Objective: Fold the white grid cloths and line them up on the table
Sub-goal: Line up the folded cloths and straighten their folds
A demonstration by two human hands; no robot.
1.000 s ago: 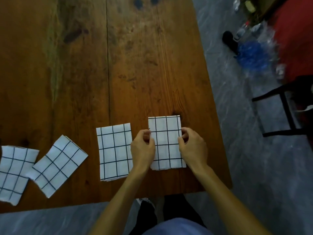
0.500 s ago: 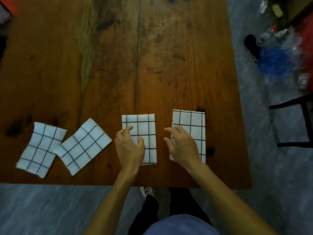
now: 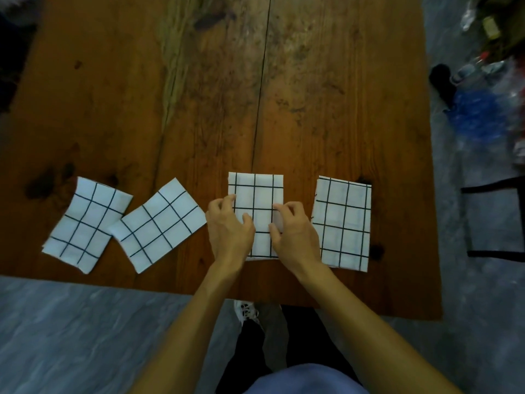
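On the wooden table (image 3: 284, 109), 4 folded grid cloths (image 3: 342, 223) lie near its front edge, and the left hand (image 3: 228, 228) and right hand (image 3: 295, 234) pinch the third cloth (image 3: 257, 200), hiding its lower sides.

Black chair (image 3: 494, 220) right; blue plastic clutter (image 3: 477, 109) on grey floor (image 3: 56, 331).

- The table (image 3: 326, 109) was brown wood with a dull sheen, its grain open, with dark knots, scuffs and a seam between planks.
- The four folded cloths along its near edge, such as the one nearest the right edge (image 3: 342, 223), were matt white woven fabric with thin black grid lines.
- The floor (image 3: 71, 336) looked like smooth grey veined stone.
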